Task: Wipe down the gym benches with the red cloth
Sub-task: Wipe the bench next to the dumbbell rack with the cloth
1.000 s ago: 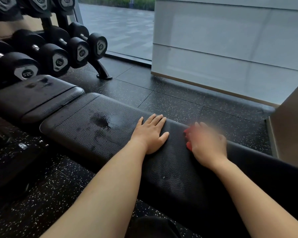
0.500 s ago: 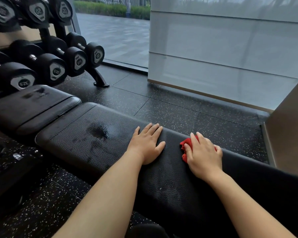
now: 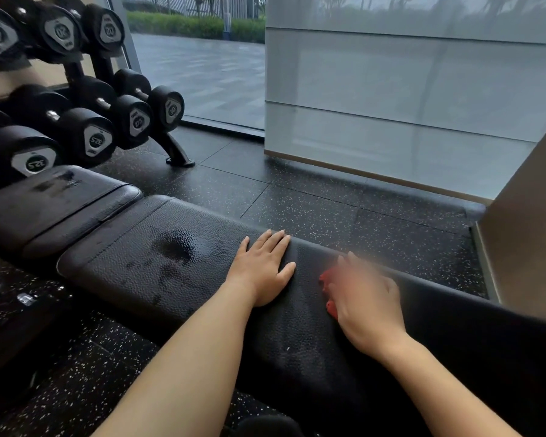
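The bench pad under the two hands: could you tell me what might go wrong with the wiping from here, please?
1. The dark wet-looking patch lies left of the left hand, while the red cloth works on the other side, and may be missed.
2. The cloth is bunched small under the blurred right hand, so streaks seem likely.
3. The second bench also shows marks to wipe.

- Nearest lower-rack dumbbell cap [image 3: 33, 164]: "32.5".
- Next lower-rack dumbbell cap [image 3: 96, 141]: "32.5" again.
- Upper-rack dumbbell cap [image 3: 109, 30]: "20".
- Its neighbouring upper-rack cap [image 3: 60, 31]: "20".
- Smaller print on all caps: too small to read.
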### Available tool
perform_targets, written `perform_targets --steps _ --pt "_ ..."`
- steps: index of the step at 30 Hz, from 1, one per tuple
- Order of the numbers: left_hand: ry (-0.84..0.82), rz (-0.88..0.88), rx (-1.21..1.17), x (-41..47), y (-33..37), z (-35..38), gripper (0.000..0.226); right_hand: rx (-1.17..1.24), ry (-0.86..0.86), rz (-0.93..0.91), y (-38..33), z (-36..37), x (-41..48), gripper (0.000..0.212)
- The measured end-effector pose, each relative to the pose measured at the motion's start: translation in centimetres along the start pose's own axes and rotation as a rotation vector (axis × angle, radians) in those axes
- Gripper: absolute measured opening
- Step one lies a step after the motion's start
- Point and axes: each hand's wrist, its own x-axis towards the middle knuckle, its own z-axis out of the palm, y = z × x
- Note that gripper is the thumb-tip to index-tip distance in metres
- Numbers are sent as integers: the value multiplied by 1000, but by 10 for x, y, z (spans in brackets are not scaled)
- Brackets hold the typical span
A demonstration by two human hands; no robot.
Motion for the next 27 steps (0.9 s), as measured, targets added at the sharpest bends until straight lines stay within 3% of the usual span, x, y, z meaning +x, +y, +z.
perform_targets --steps 2,6,13,20,27 --pt "1 -3 5 0 0 0 63 -1 -12 -7 0 0 -2 84" --pt "-2 -9 14 0 1 0 63 9 -16 2 0 -1 23 56" --pt "-13 -22 18 1 0 0 63 22 11 -20 -5 1 66 47" --pt "2 -15 4 0 2 -1 62 40 44 -14 -8 4 63 49" --pt "-46 36 -14 -37 -7 -6 61 55 -16 -47 -25 3 -2 57"
